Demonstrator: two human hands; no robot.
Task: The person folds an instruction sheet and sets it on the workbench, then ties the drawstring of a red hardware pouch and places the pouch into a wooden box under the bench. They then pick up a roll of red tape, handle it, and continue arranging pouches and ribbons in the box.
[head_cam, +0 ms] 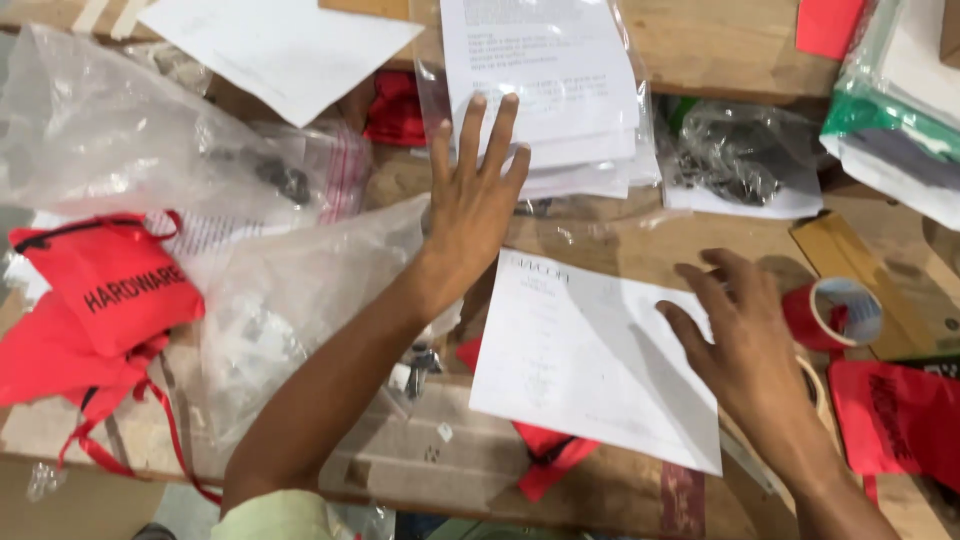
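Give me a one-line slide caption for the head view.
Left hand reaches over bagged papers; right hand presses a printed sheet on the cluttered wooden bench.

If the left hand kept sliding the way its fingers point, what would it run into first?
The left hand points up the table, fingertips already at the clear plastic bag of printed sheets. That bag looks like the first thing met, though whether the fingers touch it yet is unclear.

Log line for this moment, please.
left hand: flat on bagged papers | right hand: on loose sheet | red tape roll beside
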